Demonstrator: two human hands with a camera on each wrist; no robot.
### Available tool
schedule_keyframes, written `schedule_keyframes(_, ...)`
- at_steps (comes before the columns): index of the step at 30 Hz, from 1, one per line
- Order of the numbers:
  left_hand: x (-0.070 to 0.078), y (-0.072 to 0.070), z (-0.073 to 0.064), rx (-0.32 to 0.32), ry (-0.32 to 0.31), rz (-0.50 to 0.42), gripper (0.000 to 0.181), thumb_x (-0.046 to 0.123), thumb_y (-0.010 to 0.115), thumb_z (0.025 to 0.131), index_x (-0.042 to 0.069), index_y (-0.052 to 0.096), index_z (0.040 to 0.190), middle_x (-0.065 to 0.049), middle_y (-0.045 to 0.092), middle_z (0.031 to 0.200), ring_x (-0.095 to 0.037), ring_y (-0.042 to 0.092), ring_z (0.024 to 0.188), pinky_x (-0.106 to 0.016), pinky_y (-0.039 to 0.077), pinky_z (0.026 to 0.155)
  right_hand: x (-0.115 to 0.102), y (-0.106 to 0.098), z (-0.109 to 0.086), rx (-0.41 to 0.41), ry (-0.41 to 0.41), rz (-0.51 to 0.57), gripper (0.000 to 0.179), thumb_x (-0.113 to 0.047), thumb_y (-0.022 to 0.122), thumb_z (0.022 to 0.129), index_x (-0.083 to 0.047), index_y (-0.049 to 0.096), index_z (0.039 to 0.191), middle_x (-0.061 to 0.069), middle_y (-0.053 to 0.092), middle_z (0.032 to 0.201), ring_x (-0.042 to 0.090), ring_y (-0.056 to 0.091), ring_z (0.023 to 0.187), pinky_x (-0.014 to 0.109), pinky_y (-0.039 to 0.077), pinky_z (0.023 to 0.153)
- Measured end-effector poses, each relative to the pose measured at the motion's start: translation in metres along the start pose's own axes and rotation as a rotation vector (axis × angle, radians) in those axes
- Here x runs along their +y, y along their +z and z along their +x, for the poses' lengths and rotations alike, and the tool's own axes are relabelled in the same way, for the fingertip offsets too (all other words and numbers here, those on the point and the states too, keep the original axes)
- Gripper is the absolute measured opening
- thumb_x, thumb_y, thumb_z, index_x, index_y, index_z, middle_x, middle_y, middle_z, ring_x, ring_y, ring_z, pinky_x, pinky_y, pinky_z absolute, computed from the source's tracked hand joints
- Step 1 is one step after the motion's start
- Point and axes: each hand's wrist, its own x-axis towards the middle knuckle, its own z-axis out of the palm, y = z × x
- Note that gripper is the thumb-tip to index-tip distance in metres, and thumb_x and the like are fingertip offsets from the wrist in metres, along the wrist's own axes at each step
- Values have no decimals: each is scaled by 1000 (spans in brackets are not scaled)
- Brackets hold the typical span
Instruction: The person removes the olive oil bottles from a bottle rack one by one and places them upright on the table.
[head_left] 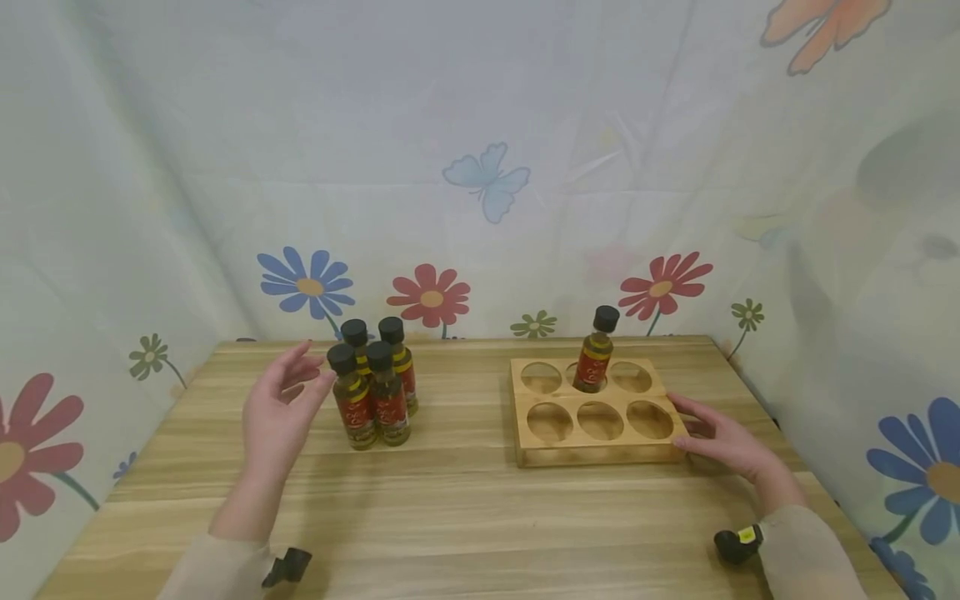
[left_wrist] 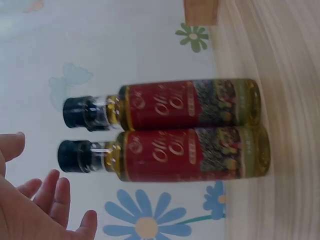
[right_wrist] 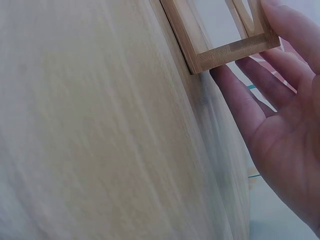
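Observation:
Several small olive oil bottles (head_left: 390, 404) with black caps and red labels stand upright in a tight group on the left. My left hand (head_left: 281, 408) is just left of them, its fingers loosely bent and the thumb near a cap, holding nothing. Two of the bottles (left_wrist: 185, 152) fill the left wrist view, apart from the hand. To the right lies a wooden rack (head_left: 570, 454) with two rows of round holes. One more bottle (head_left: 594, 360) stands tilted in its back middle hole. My right hand (head_left: 723, 437) holds the rack's right end, thumb at the front corner, fingers along the side.
The wood-grain table (head_left: 465, 517) runs back to a pale curtain (head_left: 375, 167) printed with flowers and butterflies. Similar curtain hangs along both sides. A black wrist device (head_left: 738, 543) sits at each sleeve.

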Motion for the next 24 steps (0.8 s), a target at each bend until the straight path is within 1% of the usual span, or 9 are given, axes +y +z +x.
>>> schedule_keyframes(5,13,3,-9,-8,67,-38,53,23,74,91,17,55,141,-8,67,120,-6,59,104,-26,46,96,0,0,1,0,-2,0,74,-15,71,93,4,30,152,31,29,153,55,42,128,16,42,91)
schedule_keyframes(7,19,6,-13,-20,93,-55,52,20,74,91,15,56,140,-8,68,119,-7,59,104,-24,46,94,0,0,0,1,2,3,74,-14,71,92,4,30,152,31,29,153,55,42,128,16,42,91)
schedule_keyframes(9,24,9,-17,-42,104,-68,52,18,73,92,13,56,140,-9,68,117,-8,60,104,-21,45,93,0,0,0,0,4,2,75,-15,71,93,4,29,152,31,29,153,55,42,128,16,42,90)
schedule_keyframes(12,31,15,-23,-85,104,-69,51,17,73,92,11,55,140,-8,67,117,-8,60,105,-21,46,92,0,0,0,0,3,7,75,-15,70,93,4,29,152,31,28,154,55,42,128,16,42,90)
schedule_keyframes(17,39,25,-30,-162,116,-82,51,17,73,92,11,55,139,-6,66,119,-14,59,110,-25,47,92,1,0,0,0,6,10,75,-14,70,93,4,29,152,32,27,154,56,41,128,16,42,90)
schedule_keyframes(22,42,37,-33,-228,148,-111,51,16,74,91,11,55,139,-7,66,120,-19,60,113,-27,49,92,1,0,0,5,8,6,75,-15,70,93,4,29,152,32,27,154,56,42,128,16,41,90)
schedule_keyframes(24,41,43,-35,-246,150,-126,51,15,74,91,11,56,138,-7,66,119,-19,60,111,-26,50,90,1,0,0,8,12,1,75,-16,70,93,3,29,152,32,28,154,55,42,128,15,41,90)
